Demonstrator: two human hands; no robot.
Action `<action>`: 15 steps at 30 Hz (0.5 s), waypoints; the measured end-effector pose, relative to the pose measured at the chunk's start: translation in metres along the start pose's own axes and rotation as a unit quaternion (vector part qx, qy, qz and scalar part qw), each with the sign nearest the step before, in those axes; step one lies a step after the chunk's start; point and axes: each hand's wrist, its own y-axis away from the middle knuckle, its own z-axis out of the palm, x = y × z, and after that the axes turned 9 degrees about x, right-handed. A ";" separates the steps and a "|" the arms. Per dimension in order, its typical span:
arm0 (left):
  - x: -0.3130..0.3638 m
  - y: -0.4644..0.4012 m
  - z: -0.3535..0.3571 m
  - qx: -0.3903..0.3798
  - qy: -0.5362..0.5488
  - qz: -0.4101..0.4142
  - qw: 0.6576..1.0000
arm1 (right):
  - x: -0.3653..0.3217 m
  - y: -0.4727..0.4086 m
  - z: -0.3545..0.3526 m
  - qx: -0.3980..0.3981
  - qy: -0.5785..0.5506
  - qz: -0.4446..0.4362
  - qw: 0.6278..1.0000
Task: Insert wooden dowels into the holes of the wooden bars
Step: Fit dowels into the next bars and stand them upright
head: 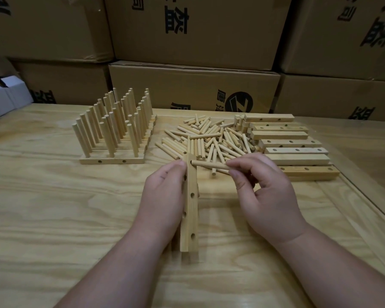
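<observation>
On the plywood table (53, 207): one bar (190, 210) gripped by left hand (162, 196), three holes visible; right hand (265, 190) fingers pinch one dowel (209, 166). Cardboard boxes (193, 85) behind.

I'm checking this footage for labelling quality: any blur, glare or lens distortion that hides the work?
Head view: wide-angle bending curves the cardboard boxes and the table edges; dim, soft light, corners darker; faint glare on the table's near right. The right hand, its dowel, the left hand and the bar are slightly soft but readable.
</observation>
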 end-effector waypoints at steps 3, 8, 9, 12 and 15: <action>-0.002 0.002 0.001 0.004 -0.013 0.004 1.000 | 0.000 -0.001 0.000 -0.011 0.000 -0.002 1.000; -0.006 -0.003 0.001 0.020 -0.016 0.008 1.000 | -0.001 -0.001 0.000 -0.008 0.012 0.004 1.000; -0.006 -0.004 0.002 0.032 -0.010 0.010 0.999 | -0.001 -0.001 0.000 -0.008 0.014 0.006 1.000; -0.005 -0.004 0.003 0.032 -0.001 0.007 0.999 | -0.002 -0.002 -0.001 -0.008 0.018 0.016 1.000; -0.005 -0.003 0.002 0.027 -0.005 0.004 1.000 | -0.004 -0.001 -0.002 -0.018 0.022 0.028 0.999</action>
